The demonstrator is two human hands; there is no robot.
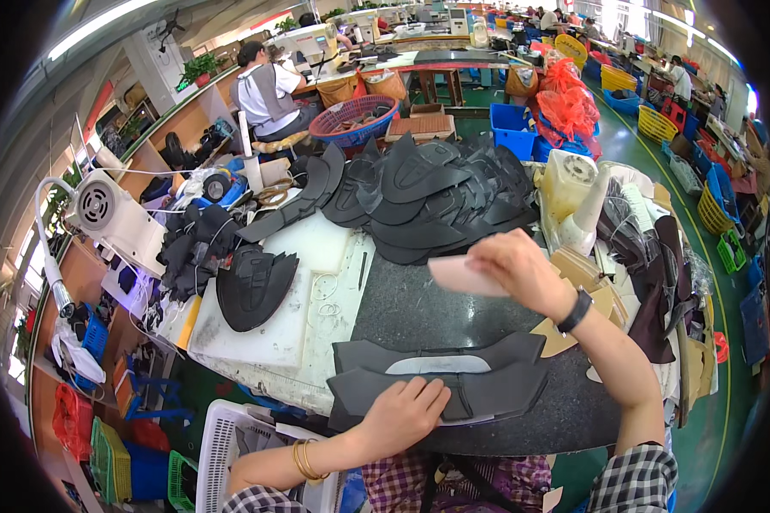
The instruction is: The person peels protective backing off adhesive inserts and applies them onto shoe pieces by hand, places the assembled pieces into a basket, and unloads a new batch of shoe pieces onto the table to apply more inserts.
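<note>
My right hand (522, 267) is raised over the dark worktop, its fingers pinching a thin, pale pinkish flat piece (464, 276). Just in front of me lie dark grey, foam-like shaped panels (500, 392) with angled ends, one nearer than the other. Between them shows a pale, lens-shaped strip (441, 364). My left hand (408, 409) has its bent fingers on the nearer panel, left of its middle, holding it; the thumb is hidden. Farther back a heap of similar dark curved pieces (428, 184) covers the worktop.
A single dark piece (255, 286) lies on a white board (205, 338) at left, near a white machine head (115, 209). Cardboard pieces (603, 303) and a cream container (566, 192) are at right. Below left stands a white basket (218, 449). People sit at benches beyond.
</note>
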